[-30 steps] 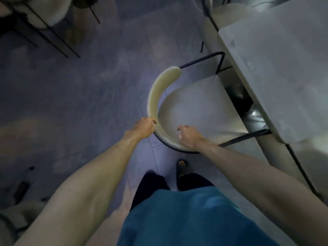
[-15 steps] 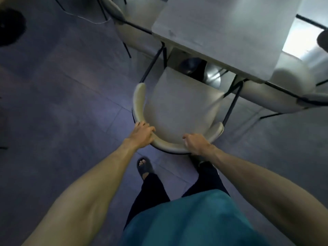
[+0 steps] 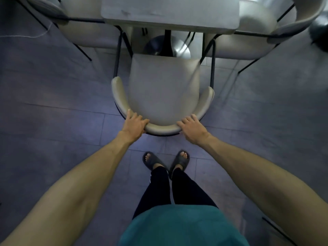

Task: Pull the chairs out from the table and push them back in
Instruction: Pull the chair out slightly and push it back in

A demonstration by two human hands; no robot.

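A cream chair [image 3: 162, 91] with a curved backrest and thin black legs stands in front of me, its seat front level with the near edge of the grey table [image 3: 170, 14]. My left hand [image 3: 134, 125] grips the left part of the curved backrest. My right hand [image 3: 192, 127] lies over the right part of the same backrest, fingers curled on its top. Both arms reach forward, and my feet in dark slippers stand just behind the chair.
A second cream chair [image 3: 85, 31] is tucked at the table's left side and a third [image 3: 257, 32] at its right. The table's round metal base [image 3: 166, 46] shows under the top. A white cable [image 3: 24, 36] lies on the grey tiled floor at far left.
The view has swung until the chair faces the table squarely. The chair now stands straight in front of the table, and both hands have settled onto its backrest.
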